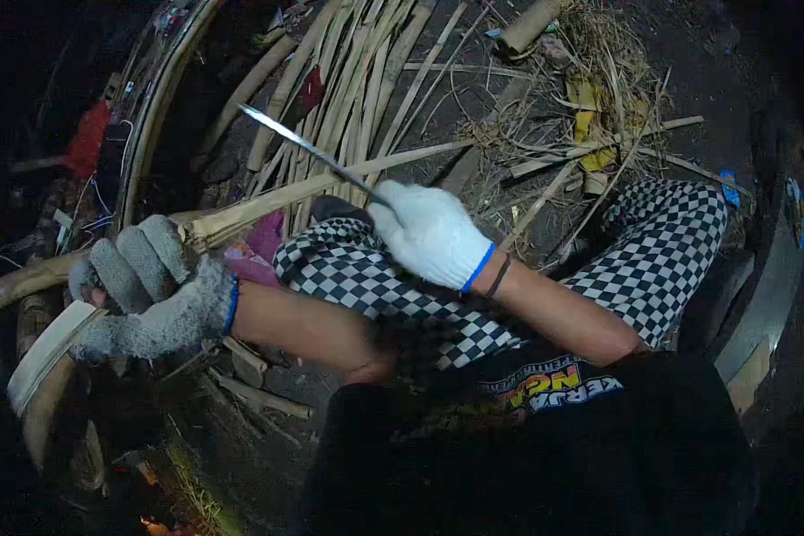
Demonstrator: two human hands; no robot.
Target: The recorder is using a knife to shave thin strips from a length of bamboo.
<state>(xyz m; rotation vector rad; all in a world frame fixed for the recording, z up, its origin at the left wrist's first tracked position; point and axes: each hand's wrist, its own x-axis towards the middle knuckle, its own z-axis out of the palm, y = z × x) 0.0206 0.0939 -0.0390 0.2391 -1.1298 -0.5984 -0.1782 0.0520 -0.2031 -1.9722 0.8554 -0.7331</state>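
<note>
Bamboo strip [268,204] lies across the picture's middle, running from the left hand toward two o'clock over the checked trouser knee [348,268]. Left hand [143,290], grey glove, fingers curled tight round the strip's near end at nine o'clock. Right hand [429,234], white glove, fingers closed on the handle of a knife [308,152], blade pointing to eleven o'clock. Bamboo bundle [348,80] lies at twelve o'clock, dry scraps [590,134] at one. No containers in view. Picture edges dark; knife handle hidden in the glove

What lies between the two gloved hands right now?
In the head view, between the left hand and the right hand lie the bamboo strip, a pink scrap and the checkered knee.
</note>
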